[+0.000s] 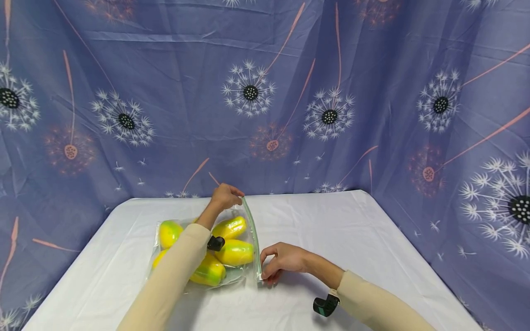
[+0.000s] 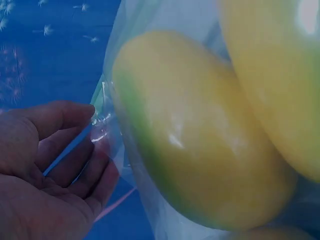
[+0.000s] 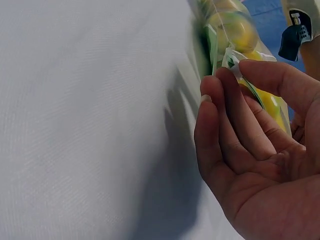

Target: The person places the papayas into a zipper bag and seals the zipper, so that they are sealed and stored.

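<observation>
A clear zip bag (image 1: pixel 237 279) lies on the table with several yellow fruits (image 1: pixel 234 253), green in patches and shaped like mangoes or papayas, inside. Its green-edged mouth (image 1: pixel 253 225) runs from far to near along the bag's right side. My left hand (image 1: pixel 225 196) pinches the far corner of that mouth between thumb and fingers; the left wrist view shows one large fruit (image 2: pixel 200 135) close beside it. At the near end, my right hand (image 1: pixel 287 258) pinches a small white slider (image 3: pixel 235 69) on the zip edge. The left forearm hides part of the bag and fruits.
White cloth covers the table (image 1: pixel 331 230). A blue-purple curtain (image 1: pixel 178 92) with dandelion prints hangs behind and at both sides. Each wrist wears a small black camera, such as the right one (image 1: pixel 325 305).
</observation>
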`<action>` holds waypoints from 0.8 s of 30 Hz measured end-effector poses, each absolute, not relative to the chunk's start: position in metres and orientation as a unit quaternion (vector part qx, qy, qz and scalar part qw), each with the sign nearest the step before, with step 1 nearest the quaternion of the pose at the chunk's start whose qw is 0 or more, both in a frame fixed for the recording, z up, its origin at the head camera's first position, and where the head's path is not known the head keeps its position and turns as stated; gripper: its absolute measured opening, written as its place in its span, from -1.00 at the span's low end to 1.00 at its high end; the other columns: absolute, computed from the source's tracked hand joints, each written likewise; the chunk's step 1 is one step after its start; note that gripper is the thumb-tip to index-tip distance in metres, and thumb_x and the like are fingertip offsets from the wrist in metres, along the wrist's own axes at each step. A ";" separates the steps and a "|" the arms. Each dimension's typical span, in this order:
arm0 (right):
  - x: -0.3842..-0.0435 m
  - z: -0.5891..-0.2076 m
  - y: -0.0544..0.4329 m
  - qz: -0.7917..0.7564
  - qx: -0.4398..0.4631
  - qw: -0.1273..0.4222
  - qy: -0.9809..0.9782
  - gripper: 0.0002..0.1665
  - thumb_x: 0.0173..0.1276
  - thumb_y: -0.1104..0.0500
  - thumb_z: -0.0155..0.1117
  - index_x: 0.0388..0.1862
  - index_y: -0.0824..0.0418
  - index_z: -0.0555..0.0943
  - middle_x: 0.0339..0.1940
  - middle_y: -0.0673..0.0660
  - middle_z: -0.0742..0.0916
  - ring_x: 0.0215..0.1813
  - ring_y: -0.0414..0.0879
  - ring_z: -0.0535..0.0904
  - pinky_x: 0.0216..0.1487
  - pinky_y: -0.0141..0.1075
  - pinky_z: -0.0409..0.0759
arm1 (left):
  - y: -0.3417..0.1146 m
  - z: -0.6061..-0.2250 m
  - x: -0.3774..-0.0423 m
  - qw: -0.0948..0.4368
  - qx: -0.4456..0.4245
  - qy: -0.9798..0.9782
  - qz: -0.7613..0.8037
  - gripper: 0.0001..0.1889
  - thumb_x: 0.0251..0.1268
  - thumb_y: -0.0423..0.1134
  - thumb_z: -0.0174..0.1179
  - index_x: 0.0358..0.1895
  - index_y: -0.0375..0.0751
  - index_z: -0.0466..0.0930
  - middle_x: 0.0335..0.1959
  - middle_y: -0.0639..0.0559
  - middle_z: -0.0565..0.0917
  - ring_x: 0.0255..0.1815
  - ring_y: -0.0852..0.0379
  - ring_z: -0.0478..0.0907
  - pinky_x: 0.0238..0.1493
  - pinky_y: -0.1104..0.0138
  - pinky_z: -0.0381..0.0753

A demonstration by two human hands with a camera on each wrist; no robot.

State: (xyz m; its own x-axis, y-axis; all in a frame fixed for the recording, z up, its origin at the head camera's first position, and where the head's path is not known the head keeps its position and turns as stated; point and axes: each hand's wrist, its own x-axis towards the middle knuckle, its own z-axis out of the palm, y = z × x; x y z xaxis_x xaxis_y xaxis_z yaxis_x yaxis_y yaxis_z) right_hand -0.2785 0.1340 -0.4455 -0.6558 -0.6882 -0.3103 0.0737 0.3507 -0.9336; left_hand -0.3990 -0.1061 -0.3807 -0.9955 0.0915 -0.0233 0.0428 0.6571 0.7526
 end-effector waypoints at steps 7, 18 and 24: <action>-0.283 -0.437 0.139 -0.500 -0.199 0.340 0.771 -0.68 0.18 0.24 0.50 -0.08 0.26 0.69 -0.37 0.20 0.83 -0.36 -0.03 0.76 -0.22 -0.15 0.79 | -0.111 -0.370 -0.387 0.002 0.046 0.930 0.364 -0.68 0.26 -0.25 0.34 0.07 -0.21 0.76 0.16 -0.22 0.70 0.26 -0.26 0.54 0.13 0.03 0.66; -0.293 -0.417 0.159 -0.467 -0.191 0.256 0.825 -0.45 0.20 0.18 0.51 0.17 0.25 0.62 -0.28 0.36 0.81 -0.25 0.27 0.75 -0.21 -0.14 0.74 | -0.140 -0.351 -0.361 -0.020 0.098 0.947 0.305 -0.55 0.28 -0.23 0.24 0.24 -0.22 0.65 0.03 -0.22 0.75 0.01 -0.14 0.69 0.01 0.02 0.66; -0.294 -0.410 0.172 -0.457 -0.179 0.167 0.855 -0.61 0.30 0.23 0.41 0.12 0.19 0.66 -0.32 0.36 0.79 -0.28 0.25 0.73 -0.22 -0.07 0.74 | -0.152 -0.345 -0.341 -0.020 0.103 0.948 0.300 -0.55 0.30 -0.26 0.22 0.26 -0.21 0.63 0.04 -0.26 0.74 -0.08 -0.12 0.69 -0.30 0.21 0.62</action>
State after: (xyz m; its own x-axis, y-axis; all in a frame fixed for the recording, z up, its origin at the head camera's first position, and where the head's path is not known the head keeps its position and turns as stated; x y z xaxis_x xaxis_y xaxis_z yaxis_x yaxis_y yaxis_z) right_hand -0.2939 0.1718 -0.4098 -0.8804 -0.4583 -0.1219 -0.1537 0.5189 -0.8409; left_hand -0.3413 -0.1525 -0.3448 -0.9779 0.1837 0.1001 0.2078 0.7988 0.5646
